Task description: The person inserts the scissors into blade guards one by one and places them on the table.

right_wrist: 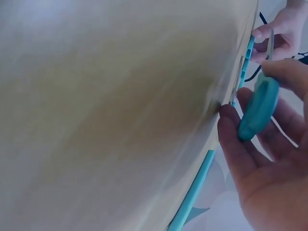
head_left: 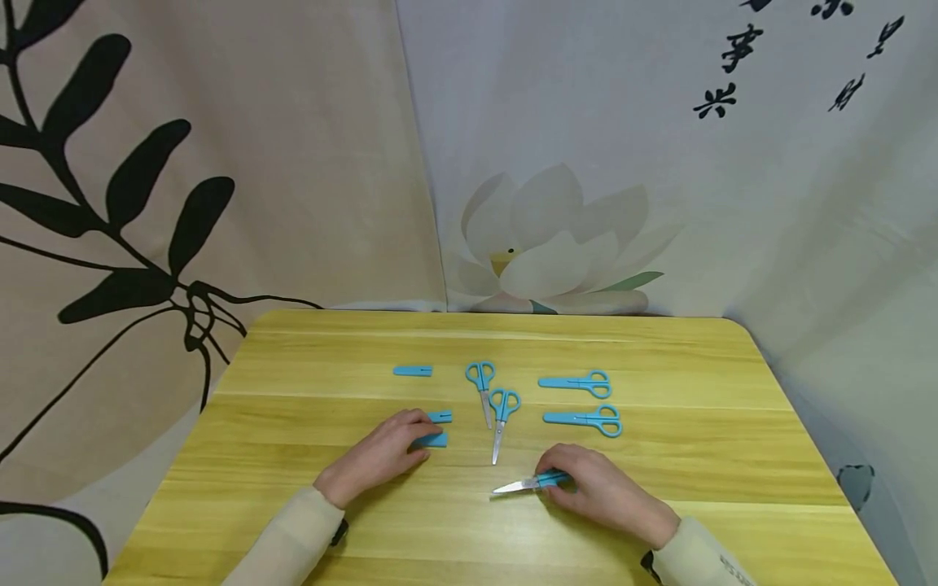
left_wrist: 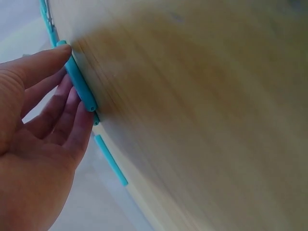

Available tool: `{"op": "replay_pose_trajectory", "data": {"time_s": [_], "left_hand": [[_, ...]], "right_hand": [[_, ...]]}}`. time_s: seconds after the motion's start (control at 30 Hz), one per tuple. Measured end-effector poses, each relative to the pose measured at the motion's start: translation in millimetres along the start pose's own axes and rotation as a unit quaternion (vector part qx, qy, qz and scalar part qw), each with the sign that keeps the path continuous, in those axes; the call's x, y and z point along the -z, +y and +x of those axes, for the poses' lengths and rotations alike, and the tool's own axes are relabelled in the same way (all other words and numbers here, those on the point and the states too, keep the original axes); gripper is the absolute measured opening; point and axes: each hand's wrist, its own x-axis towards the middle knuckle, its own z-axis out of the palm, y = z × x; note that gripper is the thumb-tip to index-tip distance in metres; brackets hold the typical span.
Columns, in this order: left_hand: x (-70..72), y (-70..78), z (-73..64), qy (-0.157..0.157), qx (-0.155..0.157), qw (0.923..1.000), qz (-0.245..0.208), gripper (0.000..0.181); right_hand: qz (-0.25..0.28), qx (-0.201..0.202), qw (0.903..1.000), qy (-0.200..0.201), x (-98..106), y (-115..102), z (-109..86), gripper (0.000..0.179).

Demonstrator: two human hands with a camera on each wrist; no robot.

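My left hand [head_left: 383, 452] pinches a blue scissors cover [head_left: 434, 440] between thumb and fingers, low over the table. In the left wrist view, that cover [left_wrist: 81, 84] lies along the fingertips. Just behind it is a second blue cover [head_left: 441, 416], partly hidden by the hand. My right hand [head_left: 595, 487] grips a pair of small scissors [head_left: 522, 486] by the blue handles, its bare blades pointing left. The right wrist view shows the blue handle [right_wrist: 260, 108] between thumb and fingers. A gap separates the blade tip from the held cover.
Two uncovered scissors [head_left: 482, 382] [head_left: 500, 423] lie at the middle of the wooden table [head_left: 293, 391]. To their right lie two covered scissors [head_left: 572, 382] [head_left: 579, 418]. Another blue cover [head_left: 413, 370] sits farther back on the left. A printed curtain [head_left: 330, 163] hangs behind the table.
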Motion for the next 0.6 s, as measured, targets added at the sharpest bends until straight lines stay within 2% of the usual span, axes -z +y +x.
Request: {"op": "replay_pose_trajectory", "data": {"time_s": [0.37,0.6], "left_hand": [[-2.5,-2.0,3.8,-0.001,-0.006,0.9998,-0.017,0.019],[-2.4,0.0,3.4,0.003,-0.012,0.9999,-0.005,0.015]], "right_hand": [[0.005,-0.003,0.9995,0.031,3.8,1.5,-0.5,0.020],[0.007,-0.016,0.9991,0.039,5.8,0.1,0.7,0.020]]}}
